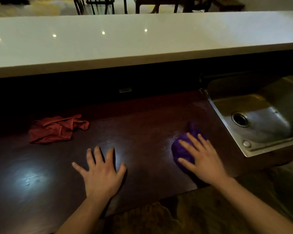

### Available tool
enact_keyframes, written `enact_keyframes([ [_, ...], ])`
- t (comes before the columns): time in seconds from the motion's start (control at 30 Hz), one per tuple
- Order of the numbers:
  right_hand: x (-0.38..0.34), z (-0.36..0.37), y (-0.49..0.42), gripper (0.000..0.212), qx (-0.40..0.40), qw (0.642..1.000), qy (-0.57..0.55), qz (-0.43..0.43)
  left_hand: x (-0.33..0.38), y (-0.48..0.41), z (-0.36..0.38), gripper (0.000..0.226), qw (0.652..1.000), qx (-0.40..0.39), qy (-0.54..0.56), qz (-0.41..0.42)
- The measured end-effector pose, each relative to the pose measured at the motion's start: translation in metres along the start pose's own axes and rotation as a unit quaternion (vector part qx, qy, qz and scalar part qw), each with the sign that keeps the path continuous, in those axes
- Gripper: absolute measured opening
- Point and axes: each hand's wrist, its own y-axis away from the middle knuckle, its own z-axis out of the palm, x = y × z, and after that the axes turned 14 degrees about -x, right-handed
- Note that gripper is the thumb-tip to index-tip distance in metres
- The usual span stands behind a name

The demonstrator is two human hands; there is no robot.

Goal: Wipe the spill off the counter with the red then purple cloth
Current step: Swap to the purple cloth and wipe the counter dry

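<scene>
The purple cloth [182,149] lies bunched on the dark wooden counter [142,125], close to the sink. My right hand [201,156] presses down on it with fingers spread, covering its right side. My left hand [101,171] rests flat on the bare counter, fingers apart, holding nothing. The red cloth [56,129] lies crumpled at the back left of the counter, apart from both hands. I cannot make out any spill on the glossy wood.
A steel sink [260,115] with a round drain is set into the counter at the right. A raised white ledge [125,41] runs along the back above a dark gap. Chair legs stand beyond it.
</scene>
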Motion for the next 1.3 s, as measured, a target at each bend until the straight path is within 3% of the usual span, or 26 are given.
enact_keyframes([
  [0.13,0.027,-0.025,-0.055,0.080,-0.001,0.985,-0.046,0.164,0.009,-0.012,-0.001,0.068,0.999,0.025,0.018,-0.037],
  [0.23,0.000,-0.030,-0.081,0.080,-0.003,0.977,-0.077,0.201,0.011,-0.014,0.003,0.069,0.998,0.045,0.016,-0.040],
  [0.3,-0.032,-0.021,-0.071,0.076,0.003,0.989,-0.044,0.144,0.010,-0.014,0.003,0.068,0.998,0.051,0.015,-0.035],
  [0.4,-0.074,0.003,-0.031,0.069,0.030,0.998,0.001,-0.050,0.010,-0.015,0.003,0.068,0.998,0.049,0.011,-0.037],
  [0.5,-0.053,0.003,-0.026,0.065,0.011,0.987,0.037,-0.155,0.008,-0.016,0.005,0.068,0.998,0.054,0.011,-0.036],
  [0.7,-0.007,-0.042,-0.119,0.072,0.000,0.994,-0.035,0.103,0.008,-0.016,0.005,0.069,0.998,0.053,0.007,-0.035],
  [0.8,-0.029,-0.051,-0.142,0.074,-0.015,0.988,-0.061,0.137,0.008,-0.015,0.005,0.070,0.998,0.048,0.003,-0.035],
  [0.87,-0.053,-0.038,-0.126,0.071,-0.009,0.996,-0.031,0.087,0.007,-0.015,0.004,0.070,0.998,0.045,0.004,-0.035],
  [0.93,-0.073,-0.018,-0.087,0.067,0.011,1.000,0.003,-0.020,0.009,-0.015,0.004,0.071,0.998,0.043,0.002,-0.035],
  [1.03,-0.063,-0.005,-0.055,0.067,0.005,0.991,0.029,-0.130,0.009,-0.015,0.004,0.070,0.999,0.041,0.004,-0.036],
  [1.1,-0.041,-0.020,-0.077,0.071,0.007,0.995,0.030,-0.094,0.009,-0.015,0.003,0.070,0.999,0.039,0.006,-0.035],
  [1.23,-0.028,-0.059,-0.167,0.082,-0.012,0.996,-0.032,0.085,0.009,-0.015,0.003,0.070,0.999,0.041,0.006,-0.034],
  [1.3,-0.041,-0.069,-0.200,0.086,-0.021,0.991,-0.065,0.112,0.009,-0.016,0.002,0.069,0.999,0.042,0.007,-0.033],
])
